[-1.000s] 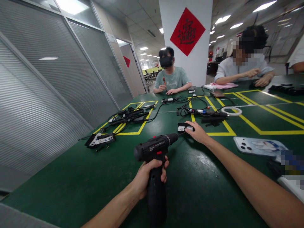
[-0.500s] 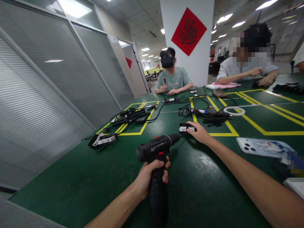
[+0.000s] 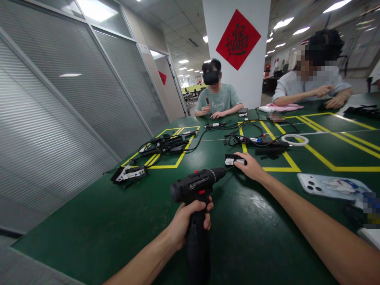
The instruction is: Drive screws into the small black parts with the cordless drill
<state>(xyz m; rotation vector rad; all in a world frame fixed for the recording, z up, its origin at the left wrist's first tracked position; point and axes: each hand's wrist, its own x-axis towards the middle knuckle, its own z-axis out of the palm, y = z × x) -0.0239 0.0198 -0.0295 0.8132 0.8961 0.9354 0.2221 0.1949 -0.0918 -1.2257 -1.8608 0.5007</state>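
Black plastic pistol-grip drill (image 3: 192, 186): I find its handle wrapped by the left hand (image 3: 182, 223), fingers closed around it; its thin metal bit (image 3: 229, 168) points away and to the right.
Small black-and-white rectangular block (image 3: 229, 162): lies just beyond the drill's front end, its right end pinched narrowly by the right hand (image 3: 248, 165).
Bit tip: ends beside the block and the fingers; I cannot confirm contact from here.
Slip hazard: should the bit skate off the block, I judge the right fingers, close to the drill's axis, most exposed. Likely cause: an angled push or a loose pinch.
Twist hazard: torque could spin the block, as only the fingers appear to hold it.
Tangled black cables (image 3: 166, 146): lie beyond and left of the drill; a wide sweep that way could snag them.
Pale-blue patterned phone (image 3: 332, 186): lies flat to the drill's right, past the right forearm (image 3: 287, 202), which limits room there.
Dark green table (image 3: 97, 221): its surface runs from the drill to the left table edge, giving me the most room for moving.
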